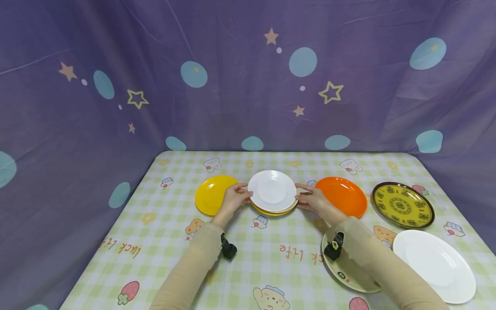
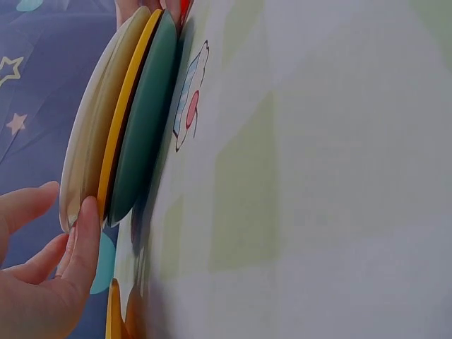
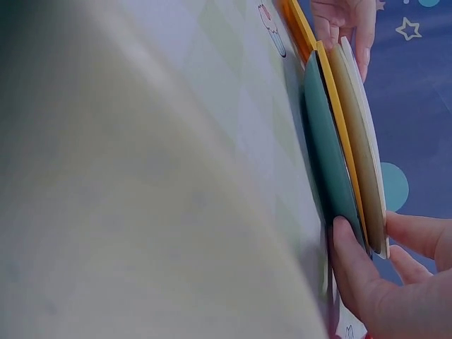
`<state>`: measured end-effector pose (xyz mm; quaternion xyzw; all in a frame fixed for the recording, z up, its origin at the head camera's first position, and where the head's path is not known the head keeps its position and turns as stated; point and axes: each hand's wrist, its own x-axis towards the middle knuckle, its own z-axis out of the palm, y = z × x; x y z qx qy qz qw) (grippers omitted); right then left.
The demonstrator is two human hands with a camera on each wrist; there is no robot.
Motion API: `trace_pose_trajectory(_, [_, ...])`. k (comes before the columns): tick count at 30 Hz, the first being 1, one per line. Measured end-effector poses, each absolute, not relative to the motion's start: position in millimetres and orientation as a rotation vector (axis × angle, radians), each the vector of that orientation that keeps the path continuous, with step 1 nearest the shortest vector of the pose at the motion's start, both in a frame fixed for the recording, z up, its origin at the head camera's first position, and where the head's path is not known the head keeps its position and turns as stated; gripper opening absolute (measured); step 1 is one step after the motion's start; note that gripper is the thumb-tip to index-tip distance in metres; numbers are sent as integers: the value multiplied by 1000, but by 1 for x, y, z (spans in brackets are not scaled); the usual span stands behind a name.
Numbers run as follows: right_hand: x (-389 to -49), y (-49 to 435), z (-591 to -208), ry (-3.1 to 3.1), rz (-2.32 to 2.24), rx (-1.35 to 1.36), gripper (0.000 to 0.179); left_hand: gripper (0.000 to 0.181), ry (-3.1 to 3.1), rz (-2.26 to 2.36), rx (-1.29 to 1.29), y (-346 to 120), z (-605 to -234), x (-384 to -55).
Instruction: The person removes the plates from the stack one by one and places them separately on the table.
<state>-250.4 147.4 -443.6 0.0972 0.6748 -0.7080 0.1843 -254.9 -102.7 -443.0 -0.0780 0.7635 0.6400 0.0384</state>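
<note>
Stack (image 1: 273, 191): lies flat, white plate on top, round.
Left hand (image 1: 231, 201): grips stack's left rim.
Right hand (image 1: 314, 200): grips right rim.
Neighbours: yellow plate (image 1: 211, 194) left, orange plate (image 1: 342, 196) right.

Both arms reach forward in beige sleeves, the left hand (image 1: 232, 201) and right hand (image 1: 315, 200) facing each other with thumbs up top and fingers seemingly curled underneath, wrists low, elbows tucked near the body.
</note>
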Motion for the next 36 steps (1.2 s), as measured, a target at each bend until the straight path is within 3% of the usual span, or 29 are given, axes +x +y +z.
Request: trace_pose_trajectory(36, [-250,149,-442,1898,-1971,277,55,39,2270,2043,-287,-103,-446,-254])
